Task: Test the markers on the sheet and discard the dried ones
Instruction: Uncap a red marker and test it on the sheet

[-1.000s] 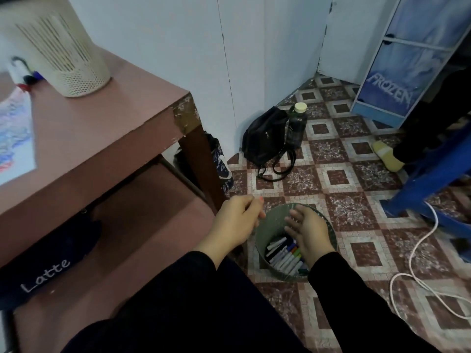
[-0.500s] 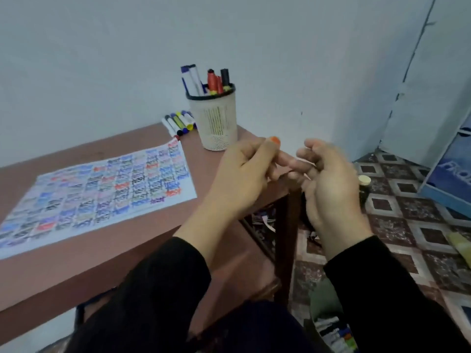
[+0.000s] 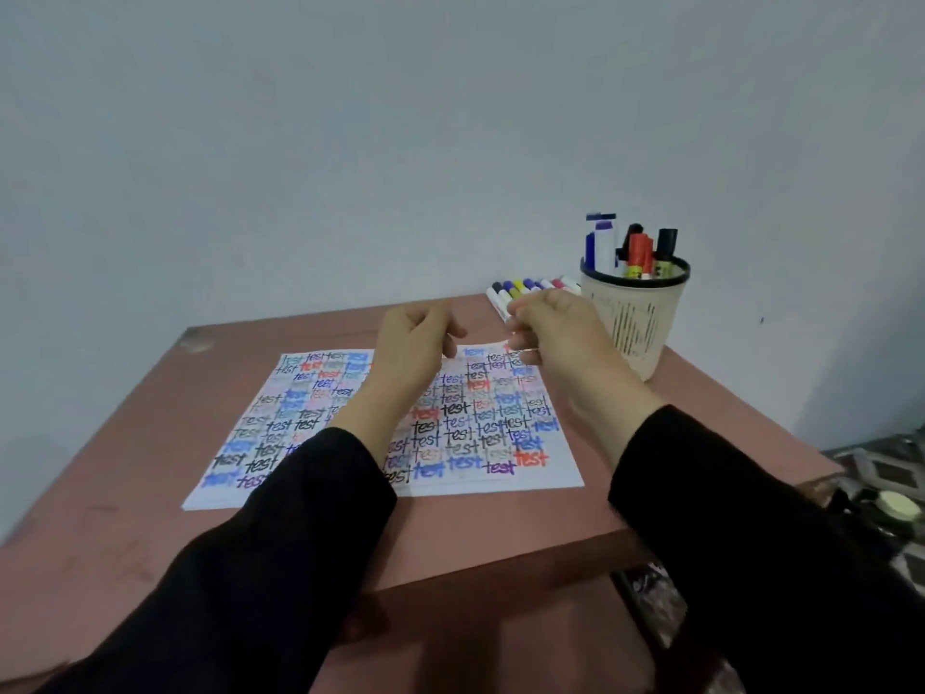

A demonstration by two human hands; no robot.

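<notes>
Head view: both hands are up over the far end of the sheet [image 3: 470,443], backs to camera, fingers curled in; left hand [image 3: 413,340] and right hand [image 3: 560,338] are near each other but apart, and I can't tell if either pinches a marker, nothing readable between the fingers. Key relation for the next pick: the row of loose markers [image 3: 525,285] lies flat on the bench [image 3: 150,443] just beyond the right hand's knuckles, side by side, long axes running roughly away toward the wall, coloured caps at the far end; right hand is clearly nearer, left would have to cross. Mesh cup [image 3: 633,323] stands upright just right of that row, holding upright markers [image 3: 638,252]. Counts: 1 sheet, packed with "test" scribbles; 1 cup, about 5 markers in it; at least 6 caps in the row, near ends hidden by the hand. My read: mid-task, next grab comes from the row
</notes>
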